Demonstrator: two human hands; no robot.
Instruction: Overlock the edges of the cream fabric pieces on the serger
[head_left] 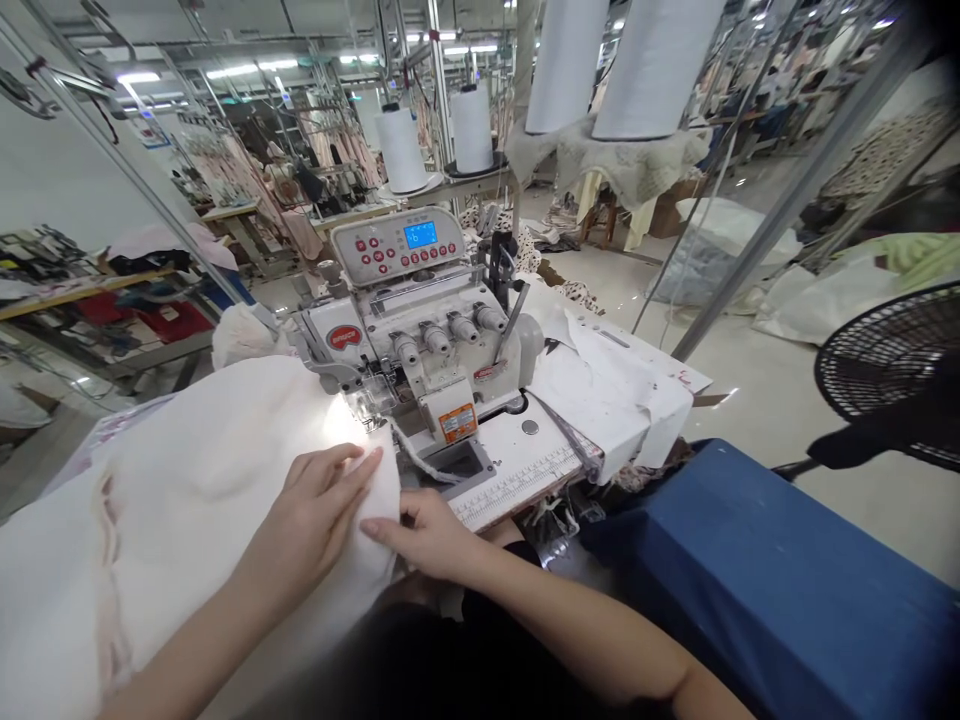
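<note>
cream fabric, left hand open on it, right hand open at its edge, one overlock machine

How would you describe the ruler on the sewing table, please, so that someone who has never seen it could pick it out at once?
Start at the overlock machine in the middle of the view, with its white table running toward the person. Along that table's near edge lies a printed ruler, just past the right hand. Unlike the plain tabletop around it, it is a slanted strip marked with fine scale lines.
</note>
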